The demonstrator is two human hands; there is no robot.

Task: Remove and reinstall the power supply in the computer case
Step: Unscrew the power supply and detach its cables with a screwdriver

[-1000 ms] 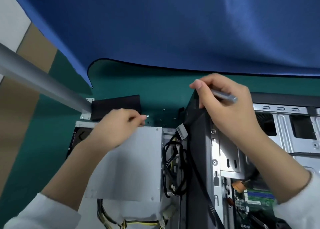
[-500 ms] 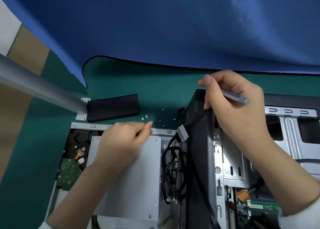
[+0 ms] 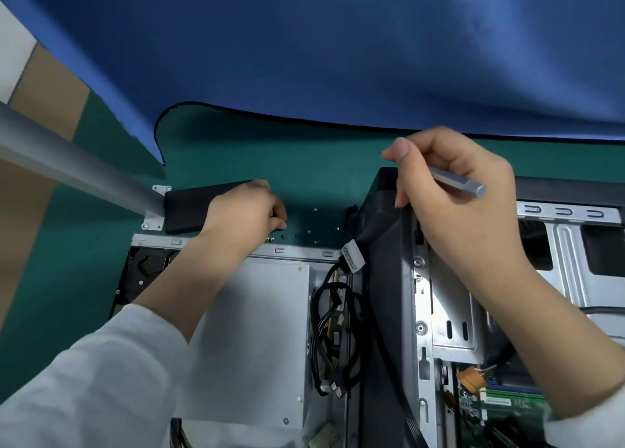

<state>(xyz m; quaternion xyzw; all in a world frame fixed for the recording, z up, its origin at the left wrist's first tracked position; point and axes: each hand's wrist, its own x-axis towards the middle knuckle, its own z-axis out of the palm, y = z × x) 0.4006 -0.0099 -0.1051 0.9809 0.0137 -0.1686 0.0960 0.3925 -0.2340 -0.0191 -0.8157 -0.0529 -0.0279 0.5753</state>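
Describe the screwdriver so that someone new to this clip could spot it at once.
Start at the open case on the right. The right hand rests on its top edge, and the screwdriver lies across that hand's fingers. It is the only slim silver rod there, its blunt end pointing right.

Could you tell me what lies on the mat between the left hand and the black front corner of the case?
In the head view, several loose screws lie scattered on the green mat between the left hand and the case corner.

Even bright overhead light, soft shadows, slight blur, wide-angle bending at edges.
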